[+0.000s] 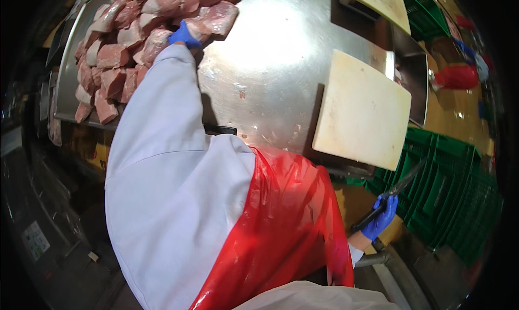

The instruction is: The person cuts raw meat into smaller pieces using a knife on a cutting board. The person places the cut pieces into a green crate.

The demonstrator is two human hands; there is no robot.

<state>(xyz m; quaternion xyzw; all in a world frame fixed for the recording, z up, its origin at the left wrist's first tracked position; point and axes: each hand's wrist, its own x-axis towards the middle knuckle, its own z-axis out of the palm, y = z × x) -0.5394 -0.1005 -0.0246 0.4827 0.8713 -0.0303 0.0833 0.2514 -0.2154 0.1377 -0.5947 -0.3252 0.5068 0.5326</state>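
Note:
My left hand (184,36), in a blue glove, reaches to the right edge of a heap of raw pink meat pieces (112,56). Its fingers are closed on one meat piece (199,30) at the edge of the heap; the fingertips are partly hidden. Low on the right, my right hand (383,219), also in a blue glove, is wrapped round the black handle of a knife (406,179). The blade points up and to the right, away from the meat and over green crates.
A shiny steel table (259,88) bears the meat. A white cutting board (363,112) lies at its right edge, and another board (378,4) is farther back. Green crates (438,185) stand at right. A person's red garment (458,77) shows at far right.

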